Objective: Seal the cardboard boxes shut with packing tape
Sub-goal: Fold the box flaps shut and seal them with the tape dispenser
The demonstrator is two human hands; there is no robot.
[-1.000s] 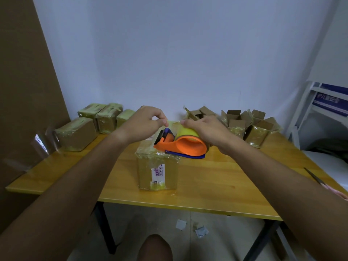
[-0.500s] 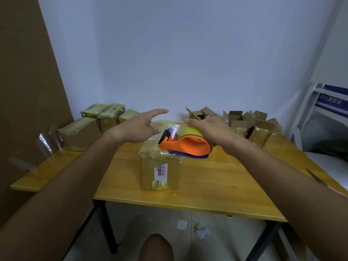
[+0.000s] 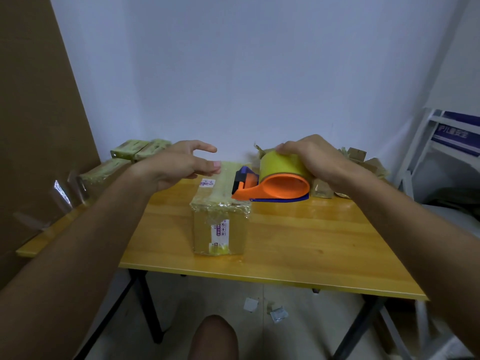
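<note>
Several taped boxes [image 3: 135, 152] sit far left on the table [image 3: 298, 245]. My left hand [image 3: 179, 165] hovers, fingers spread, over the cardboard box [image 3: 220, 219] at centre. My right hand [image 3: 309, 157] grips the tape dispenser [image 3: 275, 183] just right of it.

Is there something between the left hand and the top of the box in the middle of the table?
Nothing visible does. The left hand hovers open just over the far top of the taped box. The tape dispenser, held by the right hand, is off to the right side of the box, not under the left hand.
</note>
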